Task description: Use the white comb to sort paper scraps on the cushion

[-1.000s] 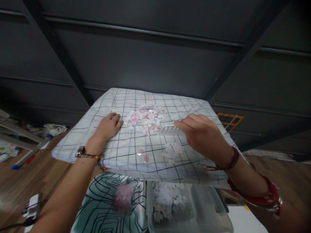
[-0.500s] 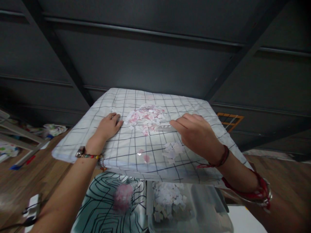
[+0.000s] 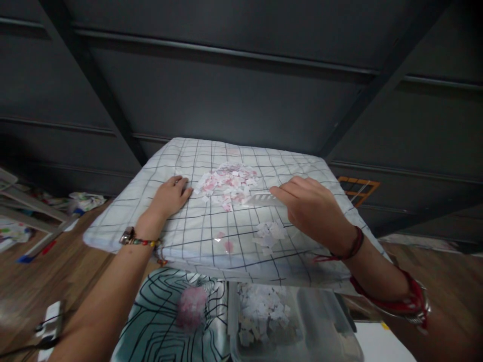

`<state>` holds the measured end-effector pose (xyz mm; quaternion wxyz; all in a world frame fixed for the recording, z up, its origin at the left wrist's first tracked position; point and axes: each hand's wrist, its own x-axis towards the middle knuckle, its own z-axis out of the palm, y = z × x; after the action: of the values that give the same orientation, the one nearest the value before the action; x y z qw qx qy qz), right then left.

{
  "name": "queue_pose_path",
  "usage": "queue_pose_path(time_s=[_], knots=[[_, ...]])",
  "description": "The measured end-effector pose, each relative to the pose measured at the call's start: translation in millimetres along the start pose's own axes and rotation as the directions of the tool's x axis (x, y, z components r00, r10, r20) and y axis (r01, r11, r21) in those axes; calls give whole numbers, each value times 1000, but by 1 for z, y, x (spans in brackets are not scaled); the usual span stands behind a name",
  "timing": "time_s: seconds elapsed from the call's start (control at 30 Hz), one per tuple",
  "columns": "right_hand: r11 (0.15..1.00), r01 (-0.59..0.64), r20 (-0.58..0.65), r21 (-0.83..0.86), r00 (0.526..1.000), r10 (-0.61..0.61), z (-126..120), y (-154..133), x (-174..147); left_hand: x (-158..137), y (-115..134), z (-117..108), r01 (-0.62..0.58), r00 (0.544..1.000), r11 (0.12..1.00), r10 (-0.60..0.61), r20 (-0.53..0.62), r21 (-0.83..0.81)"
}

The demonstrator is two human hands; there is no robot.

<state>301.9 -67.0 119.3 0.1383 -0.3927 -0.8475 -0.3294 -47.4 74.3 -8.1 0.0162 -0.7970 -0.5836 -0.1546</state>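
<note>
gripped white slotted tool (image 3: pixel 260 199) in right hand (image 3: pixel 311 208), pinching its right end with fingers. held its other end at near-right edge of pink-and-white scrap pile (image 3: pixel 228 182); couldn't tell if touching. rested left hand (image 3: pixel 169 197) palm down on checked cloth (image 3: pixel 294 161), unclenched and free, just beside pile's left side. saw pile between both hands, on same cloth. noted smaller white heap (image 3: pixel 269 234) closer in, plus pink bits (image 3: pixel 228 247) left of it. found, past cloth's near edge, translucent bin (image 3: pixel 320 311) containing white scraps (image 3: pixel 262 306) and, alongside, teal patterned fabric (image 3: pixel 151 317) bearing blurry pink heap (image 3: pixel 191 306).
</note>
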Motion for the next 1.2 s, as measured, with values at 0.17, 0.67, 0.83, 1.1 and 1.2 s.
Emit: queue_pose_path(time_s=[0.17,0.67,0.83,1.1,1.2], knots=[[998,-61,-51,19,997,62,-3,8,-6,1,0,1,4,1000,1000,-4,3,8],[951,68,-8,300,998,-69,58,54,1,-2,-6,2,-7,999,1000,7,-36,15],[910,93,22,404,994,-111,60,69,1,-3,-7,2,-8,998,1000,8,-69,8],[937,58,-143,344,990,-9,72,75,-11,-2,-12,4,-13,998,1000,12,-60,-2],[958,85,-293,275,956,-1,71,74,-11,-1,-14,3,-5,999,1000,5,-33,4]])
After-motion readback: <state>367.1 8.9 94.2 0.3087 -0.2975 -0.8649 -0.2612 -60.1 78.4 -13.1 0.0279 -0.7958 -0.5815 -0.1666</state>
